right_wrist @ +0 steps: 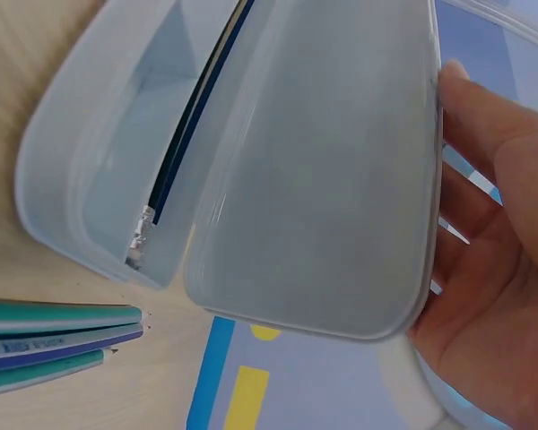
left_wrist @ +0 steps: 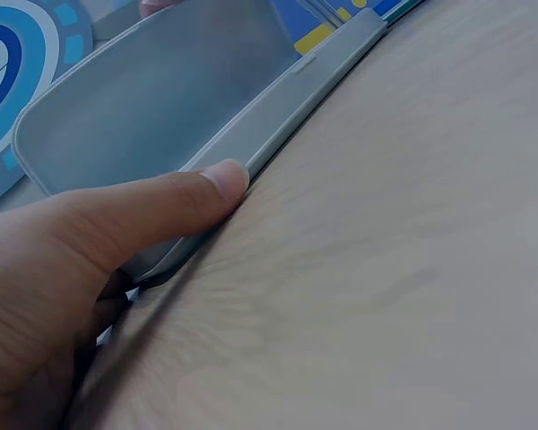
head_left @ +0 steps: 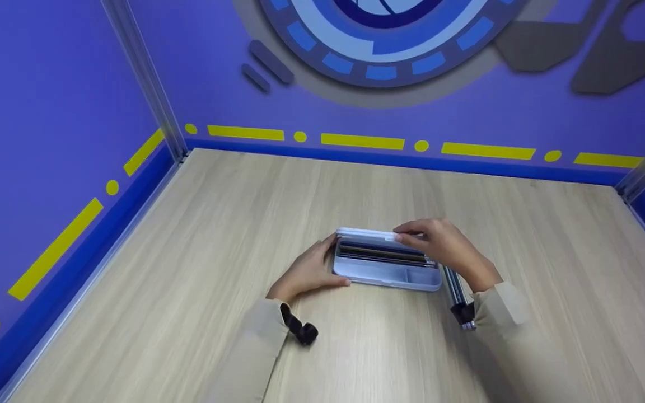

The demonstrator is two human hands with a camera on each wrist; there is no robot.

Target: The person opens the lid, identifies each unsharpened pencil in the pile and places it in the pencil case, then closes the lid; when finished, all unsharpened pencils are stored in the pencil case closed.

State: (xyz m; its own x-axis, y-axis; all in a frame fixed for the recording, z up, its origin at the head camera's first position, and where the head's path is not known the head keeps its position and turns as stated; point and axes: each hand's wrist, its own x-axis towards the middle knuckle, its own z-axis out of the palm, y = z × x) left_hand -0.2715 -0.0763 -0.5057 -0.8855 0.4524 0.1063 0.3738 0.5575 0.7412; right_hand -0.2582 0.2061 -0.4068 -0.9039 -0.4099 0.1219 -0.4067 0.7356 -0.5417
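A translucent plastic pencil case (head_left: 375, 271) lies lengthwise on the table, its lid (right_wrist: 314, 170) swung up along the far side. Dark pencils (head_left: 384, 254) lie together in its back compartment; one shows a metallic end in the right wrist view. My left hand (head_left: 311, 268) grips the case's left end, the thumb (left_wrist: 175, 206) lying along the front wall (left_wrist: 287, 98). At the lid's free edge, toward the right, my right hand (head_left: 443, 243) pinches it between thumb and fingers. The front compartments show no pencils.
Several green and purple pencils (right_wrist: 54, 340) lie on the table just right of the case, partly beneath my right wrist in the head view. A black strap (head_left: 300, 330) hangs from my left wrist. Blue printed panels (head_left: 356, 117) wall the table's back and sides.
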